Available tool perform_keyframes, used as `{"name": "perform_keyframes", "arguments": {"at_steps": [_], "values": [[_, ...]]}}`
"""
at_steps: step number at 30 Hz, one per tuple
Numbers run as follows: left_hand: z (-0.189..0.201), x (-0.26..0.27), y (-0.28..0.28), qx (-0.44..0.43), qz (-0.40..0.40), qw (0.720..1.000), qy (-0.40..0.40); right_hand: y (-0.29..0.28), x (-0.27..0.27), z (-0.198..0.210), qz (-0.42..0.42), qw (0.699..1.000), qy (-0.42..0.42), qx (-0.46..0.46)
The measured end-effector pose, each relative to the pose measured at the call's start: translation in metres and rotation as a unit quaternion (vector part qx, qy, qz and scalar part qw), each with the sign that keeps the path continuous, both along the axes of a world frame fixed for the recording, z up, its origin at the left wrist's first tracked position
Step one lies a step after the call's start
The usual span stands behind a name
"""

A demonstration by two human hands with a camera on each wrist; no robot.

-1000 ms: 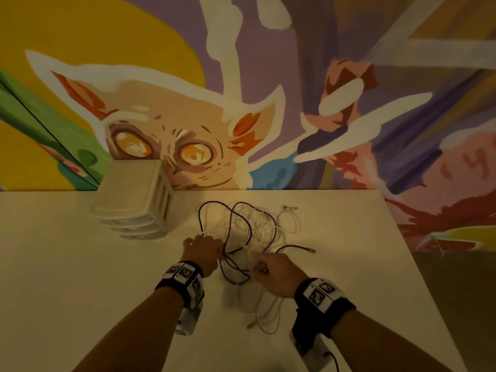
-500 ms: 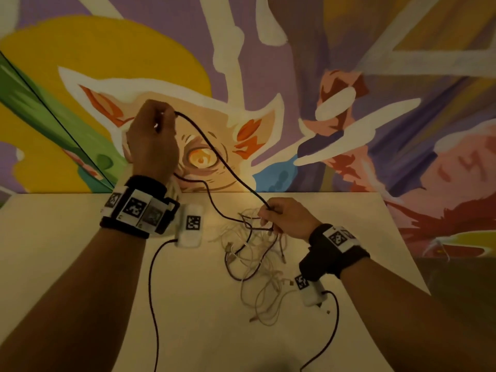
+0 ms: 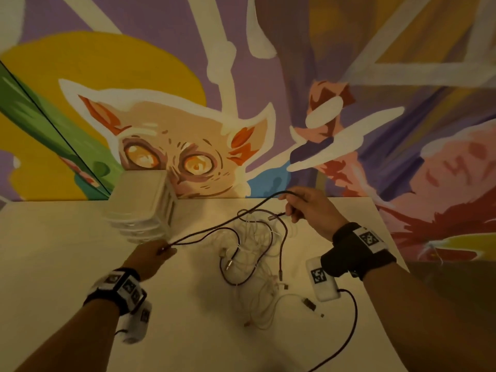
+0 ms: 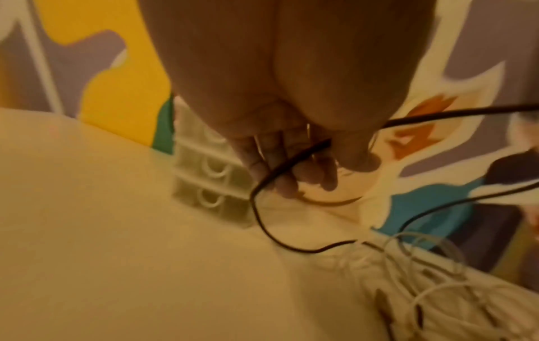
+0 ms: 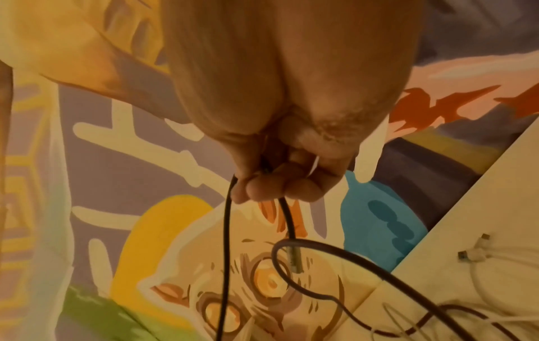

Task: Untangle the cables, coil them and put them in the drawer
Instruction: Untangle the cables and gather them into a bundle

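Observation:
A dark cable [image 3: 214, 226] stretches between my two hands above the white table [image 3: 53, 264]. My left hand [image 3: 155, 255] pinches it low near the table, in front of the drawer unit [image 3: 145, 205]. In the left wrist view the dark cable [image 4: 280, 170] runs across the left hand's fingers [image 4: 291, 166]. My right hand [image 3: 303, 208] is raised at the far edge and grips the same cable near its plug end [image 3: 273, 217]. In the right wrist view two dark cable strands [image 5: 227, 230] hang from that hand's curled fingers [image 5: 262, 186]. A tangle of white cables [image 3: 257, 277] lies between my hands.
The small white plastic drawer unit [image 4: 210, 180] stands against the painted wall at the back left, its drawers closed. The table's right edge [image 3: 389, 251] runs close to my right wrist. Loose plugs [image 3: 308, 304] lie at the front of the tangle.
My left hand came down from high by the wall to the table near the drawer unit. My right hand moved up and right, and the dark cable now stretches across the pile.

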State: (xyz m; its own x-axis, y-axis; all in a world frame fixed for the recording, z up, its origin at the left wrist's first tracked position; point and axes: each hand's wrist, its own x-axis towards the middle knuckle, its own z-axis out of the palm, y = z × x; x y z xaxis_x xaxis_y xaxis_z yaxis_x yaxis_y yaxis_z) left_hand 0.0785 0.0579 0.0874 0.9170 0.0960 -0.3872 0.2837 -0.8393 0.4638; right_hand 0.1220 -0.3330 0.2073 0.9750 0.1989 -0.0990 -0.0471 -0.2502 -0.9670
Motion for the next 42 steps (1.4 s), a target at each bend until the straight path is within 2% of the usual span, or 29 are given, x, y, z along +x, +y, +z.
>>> {"name": "perform_keyframes", "arguments": {"at_steps": [2, 4, 5, 8, 11, 14, 17, 20, 23, 25, 27, 28, 31, 33, 36, 40, 42], "values": [[-0.004, -0.01, 0.007, -0.03, 0.054, 0.998, 0.011, -0.007, -0.002, 0.001, -0.008, 1.0, 0.002, -0.006], [0.015, -0.01, -0.003, -0.052, 0.075, 0.994, -0.061, -0.011, -0.002, -0.005, -0.012, 0.999, 0.004, -0.04], [0.033, -0.007, -0.014, -0.07, 0.066, 0.989, -0.109, -0.011, -0.001, -0.007, -0.016, 0.996, -0.002, -0.09], [0.095, 0.009, -0.066, -0.103, -0.049, 0.972, -0.207, 0.003, -0.006, -0.006, 0.005, 0.954, -0.077, -0.289], [0.139, 0.019, -0.126, -0.112, -0.196, 0.945, -0.235, 0.044, -0.016, 0.016, 0.072, 0.936, -0.174, -0.296], [0.162, 0.021, -0.165, -0.158, -0.257, 0.921, -0.249, 0.067, -0.013, 0.037, 0.131, 0.931, -0.175, -0.292], [0.146, 0.026, -0.154, -0.141, -0.255, 0.928, -0.233, 0.042, -0.005, 0.048, 0.05, 0.961, -0.144, -0.23], [0.093, 0.026, -0.113, -0.097, -0.191, 0.963, -0.163, 0.001, -0.005, 0.053, -0.07, 0.983, -0.109, -0.133], [0.053, 0.02, -0.087, -0.107, -0.117, 0.98, -0.12, -0.028, -0.011, 0.039, -0.1, 0.978, -0.082, -0.163], [0.048, 0.021, -0.087, -0.128, -0.087, 0.979, -0.135, -0.04, -0.014, 0.014, -0.089, 0.972, -0.031, -0.213], [0.058, 0.022, -0.1, -0.155, -0.087, 0.972, -0.154, -0.04, -0.021, -0.005, -0.057, 0.957, 0.052, -0.281], [0.067, 0.022, -0.11, -0.17, -0.1, 0.967, -0.161, -0.034, -0.024, -0.011, -0.035, 0.94, 0.067, -0.334], [0.092, 0.027, -0.144, -0.152, -0.173, 0.956, -0.182, -0.002, -0.034, -0.007, 0.012, 0.876, -0.021, -0.481], [0.106, 0.03, -0.163, -0.125, -0.237, 0.94, -0.211, 0.017, -0.035, 0.007, 0.028, 0.848, -0.066, -0.526], [0.115, 0.03, -0.17, -0.08, -0.308, 0.907, -0.275, 0.025, -0.031, 0.028, 0.009, 0.841, -0.086, -0.535], [0.116, 0.032, -0.154, -0.052, -0.314, 0.881, -0.349, 0.009, -0.03, 0.056, -0.009, 0.84, -0.04, -0.541], [0.116, 0.032, -0.15, -0.045, -0.333, 0.872, -0.357, 0.011, -0.03, 0.068, 0.001, 0.858, -0.096, -0.505]]}}
